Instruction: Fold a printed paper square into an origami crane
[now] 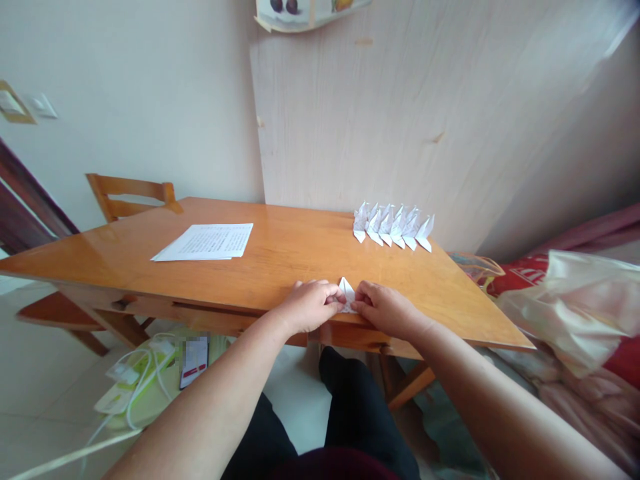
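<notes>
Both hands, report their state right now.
Left hand: closed, holding the folded paper at its left side.
Right hand: closed, holding the same paper at its right side.

I saw a left hand point(316, 305) and a right hand point(384, 308), both bare, with bare forearms point(225, 393) behind the fingers point(333, 291). Well below the fingers were plain black trousers point(370, 413); nearer the body, a curve of dark maroon cloth point(340, 465) showed.

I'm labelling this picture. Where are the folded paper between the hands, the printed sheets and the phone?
Folded paper point(345, 291), head view: pointed upper part.
Printed sheets point(206, 242), head view: top page.
Phone point(195, 360), head view: its screen.
</notes>
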`<control>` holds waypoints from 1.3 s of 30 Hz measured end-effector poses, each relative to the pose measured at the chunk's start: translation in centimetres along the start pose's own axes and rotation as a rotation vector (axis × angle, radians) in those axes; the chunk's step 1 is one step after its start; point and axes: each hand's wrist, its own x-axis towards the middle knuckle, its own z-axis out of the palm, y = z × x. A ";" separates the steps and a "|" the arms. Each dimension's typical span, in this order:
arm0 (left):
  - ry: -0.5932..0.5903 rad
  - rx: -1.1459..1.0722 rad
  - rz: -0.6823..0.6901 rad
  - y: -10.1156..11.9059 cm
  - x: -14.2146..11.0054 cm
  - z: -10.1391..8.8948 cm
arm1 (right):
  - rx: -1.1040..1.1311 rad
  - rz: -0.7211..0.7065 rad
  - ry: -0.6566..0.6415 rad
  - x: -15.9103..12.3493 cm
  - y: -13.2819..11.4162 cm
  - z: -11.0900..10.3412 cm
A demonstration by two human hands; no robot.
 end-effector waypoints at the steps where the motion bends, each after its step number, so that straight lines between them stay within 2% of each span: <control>1: 0.000 0.003 0.000 0.0 0.0 0.0 | -0.001 -0.003 0.004 0.0 0.1 0.1; 17: 0.041 0.056 -0.001 -0.6 0.2 0.7 | -0.110 0.006 0.112 -1.2 -0.4 1.2; 23: 0.052 0.044 -0.012 -0.5 0.3 0.9 | -0.125 0.098 0.222 -1.5 -1.3 2.1; 30: 0.047 0.041 -0.008 -0.4 0.0 0.6 | -0.089 0.115 0.124 -1.0 -1.2 1.4; 39: 0.039 0.011 -0.013 -0.7 0.3 0.8 | -0.049 0.102 0.090 -1.6 1.4 -0.2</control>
